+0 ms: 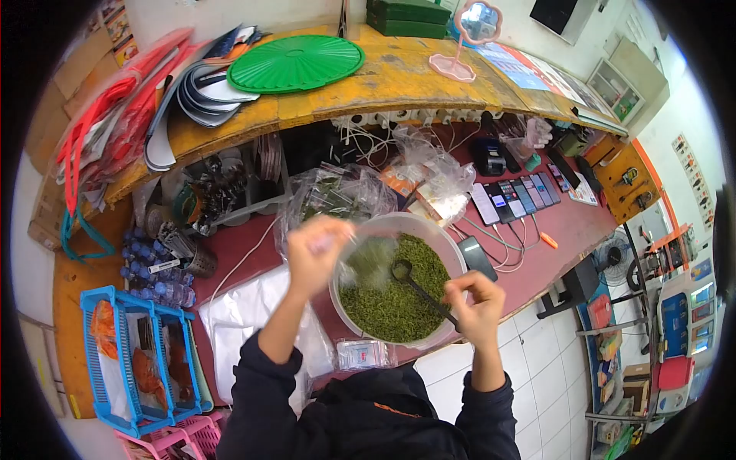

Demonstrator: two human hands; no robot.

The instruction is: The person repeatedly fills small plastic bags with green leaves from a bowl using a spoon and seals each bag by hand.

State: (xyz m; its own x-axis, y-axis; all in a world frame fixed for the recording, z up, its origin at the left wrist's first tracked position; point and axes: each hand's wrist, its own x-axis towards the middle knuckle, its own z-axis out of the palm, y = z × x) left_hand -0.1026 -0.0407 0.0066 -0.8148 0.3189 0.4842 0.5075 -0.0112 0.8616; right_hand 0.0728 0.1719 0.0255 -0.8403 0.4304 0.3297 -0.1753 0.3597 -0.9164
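Observation:
A large translucent tub [343, 307] holds chopped dried green leaves [402, 310]. Resting in them is a black spoon [422, 290], its handle leaning over the rim toward my right hand. My left hand [313, 257] is pinched closed above the tub's left side, on a clear plastic bag [373, 259] of green leaves, smeared by motion. My right hand [477, 308] hovers at the tub's right rim, beside the spoon handle. Its fingers are curled with the tips together; whether anything is between them I cannot make out.
Flat clear bags [249, 330] lie left of the tub, and a packet [362, 354] sits in front. Behind is a filled plastic bag [333, 195]. Several phones [514, 199] with cables line the right. A blue basket [142, 360] stands left, under a wooden shelf [399, 69] with a green lid [297, 63].

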